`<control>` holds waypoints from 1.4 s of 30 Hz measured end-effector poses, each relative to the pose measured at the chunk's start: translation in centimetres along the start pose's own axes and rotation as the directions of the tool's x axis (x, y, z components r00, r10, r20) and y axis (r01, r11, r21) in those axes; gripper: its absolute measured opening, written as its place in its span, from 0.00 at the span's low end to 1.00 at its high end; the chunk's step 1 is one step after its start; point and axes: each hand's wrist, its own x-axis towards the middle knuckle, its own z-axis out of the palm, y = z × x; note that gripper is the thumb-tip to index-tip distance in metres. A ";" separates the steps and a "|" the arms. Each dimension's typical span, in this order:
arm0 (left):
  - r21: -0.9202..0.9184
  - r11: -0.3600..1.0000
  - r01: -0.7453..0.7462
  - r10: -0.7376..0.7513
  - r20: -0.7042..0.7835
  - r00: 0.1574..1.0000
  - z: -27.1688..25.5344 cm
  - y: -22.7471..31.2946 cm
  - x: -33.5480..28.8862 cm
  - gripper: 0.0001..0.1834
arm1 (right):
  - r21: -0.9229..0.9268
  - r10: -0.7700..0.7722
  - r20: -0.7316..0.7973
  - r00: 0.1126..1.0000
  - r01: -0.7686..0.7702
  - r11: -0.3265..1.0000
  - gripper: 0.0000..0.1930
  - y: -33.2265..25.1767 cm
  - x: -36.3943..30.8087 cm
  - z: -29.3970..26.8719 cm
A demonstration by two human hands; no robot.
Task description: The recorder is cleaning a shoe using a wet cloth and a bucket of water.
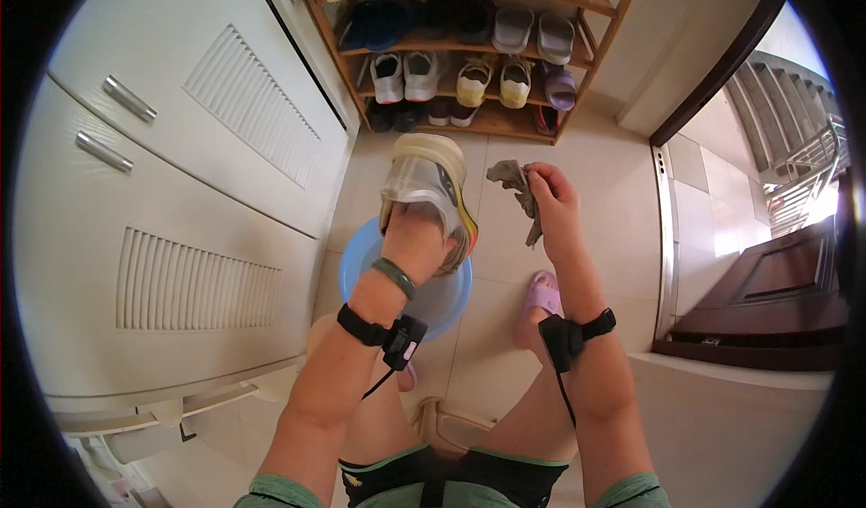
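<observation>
A person's left hand (417, 237) is pushed inside a pale sneaker (426, 188), gripping it from within and holding it up directly above a light blue basin (361, 260) on the tiled floor. The sneaker's long axis runs away from the person, toe pointing toward a wooden shoe rack (600, 39) beyond the basin, sole side turned to the right. Just right of the basin, the right hand (552, 197) pinches a limp grey cloth (519, 188), which hangs beside the sneaker without touching it. A lilac slipper (543, 291) covers a foot right of the basin.
</observation>
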 end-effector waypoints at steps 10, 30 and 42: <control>-0.665 0.747 -0.011 -0.121 -0.152 0.981 -0.7 1.7 0.6 0.21 | 0.244 -0.023 0.101 0.995 -0.002 0.970 0.09 -2.0 -1.6 1.6; -0.500 0.805 0.319 -0.194 0.286 0.938 0.7 1.0 0.6 0.17 | -0.017 -0.002 0.126 0.992 0.004 1.000 0.09 -2.2 -2.3 1.4; -0.695 0.603 0.391 -0.344 0.216 0.914 1.0 1.3 1.4 0.18 | -0.190 -0.246 0.293 0.924 0.308 0.932 0.10 -0.2 -3.7 3.6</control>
